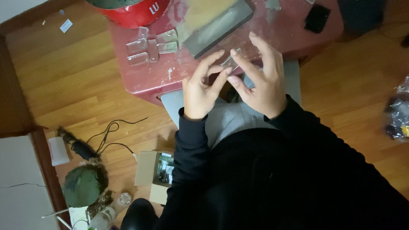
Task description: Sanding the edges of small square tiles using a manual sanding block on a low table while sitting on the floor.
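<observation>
together, left hand (200, 87) and right hand (260, 79) pinch small clear plastic piece (230, 62) at fingertips, above near edge of red table (145, 79). similar clear pieces (151, 46), possibly acrylic, lie on table by grey slab (219, 26).

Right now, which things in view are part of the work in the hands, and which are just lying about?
In use: small clear piece held by left hand and right hand; more clear pieces on the red table.

Lying about: open cardboard box, black cable, green lump, plastic bottle.
</observation>
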